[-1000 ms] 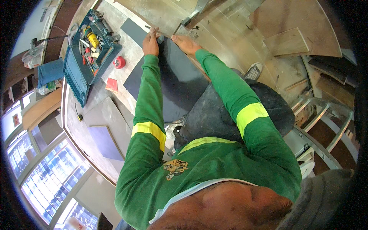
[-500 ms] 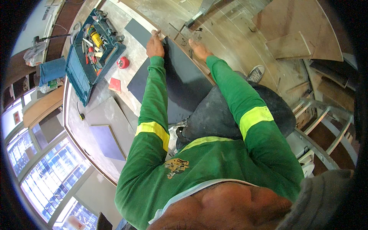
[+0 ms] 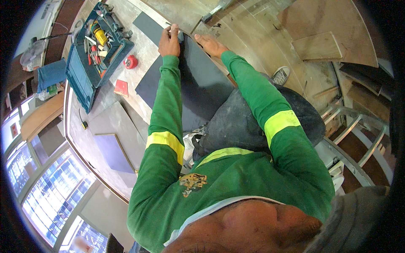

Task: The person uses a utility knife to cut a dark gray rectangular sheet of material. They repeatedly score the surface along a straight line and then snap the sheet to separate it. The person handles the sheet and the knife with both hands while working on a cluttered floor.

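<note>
The work table [image 3: 146, 58] has a pale top, dusty and stained, and stands over a tiled floor [image 3: 249, 38] with scattered debris. Bright windows [image 3: 59, 189] stand at the lower left; a metal ladder [image 3: 355, 123] is at the right.

The dark glossy panel [image 3: 202, 80] lies on the table in front of the person, along its right edge. The left hand [image 3: 170, 41] is at the panel's far end, fingers bent; I cannot tell whether it grips anything. The right hand [image 3: 211, 45] is loosely open beside the panel's right edge, fingers extended.

Count on the table: one smaller dark strip [image 3: 147, 28] beyond the panel; one open teal toolbox [image 3: 80, 80] holding mixed tools, among them one yellow power tool [image 3: 100, 36]; one round red item [image 3: 130, 62]; one flat red piece [image 3: 121, 87]; one violet-grey panel [image 3: 114, 152]. Brown boards at upper right: two, one large [image 3: 325, 19], one small [image 3: 318, 47], overlapping.
</note>
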{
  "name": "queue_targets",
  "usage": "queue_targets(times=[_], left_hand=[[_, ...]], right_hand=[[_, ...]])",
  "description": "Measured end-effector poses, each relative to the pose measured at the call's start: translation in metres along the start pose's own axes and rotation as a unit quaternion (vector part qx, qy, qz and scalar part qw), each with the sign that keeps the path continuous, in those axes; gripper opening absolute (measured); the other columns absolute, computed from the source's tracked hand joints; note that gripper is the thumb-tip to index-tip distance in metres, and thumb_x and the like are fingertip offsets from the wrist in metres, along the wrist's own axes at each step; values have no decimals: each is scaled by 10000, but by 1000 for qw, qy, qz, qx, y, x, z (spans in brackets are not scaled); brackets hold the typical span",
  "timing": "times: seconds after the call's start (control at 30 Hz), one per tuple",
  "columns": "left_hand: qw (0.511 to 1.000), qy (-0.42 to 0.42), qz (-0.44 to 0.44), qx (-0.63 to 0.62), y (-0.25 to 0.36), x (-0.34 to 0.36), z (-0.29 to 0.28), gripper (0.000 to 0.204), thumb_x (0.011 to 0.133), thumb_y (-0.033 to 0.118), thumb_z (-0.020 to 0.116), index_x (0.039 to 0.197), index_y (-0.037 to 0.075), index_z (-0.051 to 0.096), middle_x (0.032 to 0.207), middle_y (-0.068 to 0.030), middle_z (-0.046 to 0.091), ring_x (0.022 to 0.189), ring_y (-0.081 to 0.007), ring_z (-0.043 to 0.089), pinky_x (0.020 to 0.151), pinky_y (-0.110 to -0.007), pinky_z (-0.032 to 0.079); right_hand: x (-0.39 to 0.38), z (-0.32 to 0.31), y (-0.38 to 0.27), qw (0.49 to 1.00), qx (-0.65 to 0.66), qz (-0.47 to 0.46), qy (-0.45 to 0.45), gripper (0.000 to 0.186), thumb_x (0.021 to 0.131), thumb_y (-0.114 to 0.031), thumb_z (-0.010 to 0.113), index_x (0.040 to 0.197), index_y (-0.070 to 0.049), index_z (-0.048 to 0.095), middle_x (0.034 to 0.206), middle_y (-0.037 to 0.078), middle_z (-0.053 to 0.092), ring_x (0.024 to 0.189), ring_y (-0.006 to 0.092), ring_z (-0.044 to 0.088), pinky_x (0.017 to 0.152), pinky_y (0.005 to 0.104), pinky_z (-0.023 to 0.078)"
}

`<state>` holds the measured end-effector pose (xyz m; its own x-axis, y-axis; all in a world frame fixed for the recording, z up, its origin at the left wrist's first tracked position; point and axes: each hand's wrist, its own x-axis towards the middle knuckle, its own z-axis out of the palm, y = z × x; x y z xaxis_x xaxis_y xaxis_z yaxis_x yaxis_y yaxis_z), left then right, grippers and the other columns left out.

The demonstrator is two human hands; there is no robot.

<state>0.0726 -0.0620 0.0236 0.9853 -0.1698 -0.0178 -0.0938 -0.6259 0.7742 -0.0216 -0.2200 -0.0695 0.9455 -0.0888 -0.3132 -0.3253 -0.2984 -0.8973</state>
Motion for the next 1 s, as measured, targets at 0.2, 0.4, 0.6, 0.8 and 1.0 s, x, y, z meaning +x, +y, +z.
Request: queue_targets(times=[0.2,0.4,0.6,0.8,1.0], left_hand=[[999,31,15,-1,-17,5,-2,647,1001,675,527,1234,99,710,938,-114,739,931,-323,697,878,-433,516],[1000,15,5,-10,0,-7,-5,709,1056,661,409,1284,49,685,1179,-152,741,1092,-297,699,1003,-395,483],[999,0,-5,33,1,-2,-4,735,1065,668,353,1297,53,681,1231,-158,726,1098,-314,704,1009,-401,479],[997,47,58,-17,-35,4,-1,673,1038,684,393,1273,122,677,1053,-170,736,1008,-415,686,919,-495,497],[999,18,-9,40,8,-6,-2,686,992,705,511,1256,100,694,978,-123,727,966,-352,702,896,-466,511]], right_hand=[[-17,6,0,997,24,61,40,823,1052,-670,326,1374,33,612,1391,300,616,1330,451,559,1136,499,405],[-19,-3,-26,1000,23,11,-12,802,1060,-659,332,1356,24,629,1389,292,621,1310,452,568,1123,500,418],[-31,7,-2,996,3,29,79,804,1065,-655,330,1225,58,666,1286,321,655,1237,472,601,1087,509,431],[-19,-1,-34,999,41,5,-1,814,1065,-660,317,1286,49,649,1325,308,645,1278,461,585,1112,500,422],[-31,7,-9,998,-11,50,40,832,1057,-674,320,1373,33,624,1400,260,634,1340,409,568,1142,458,412]])
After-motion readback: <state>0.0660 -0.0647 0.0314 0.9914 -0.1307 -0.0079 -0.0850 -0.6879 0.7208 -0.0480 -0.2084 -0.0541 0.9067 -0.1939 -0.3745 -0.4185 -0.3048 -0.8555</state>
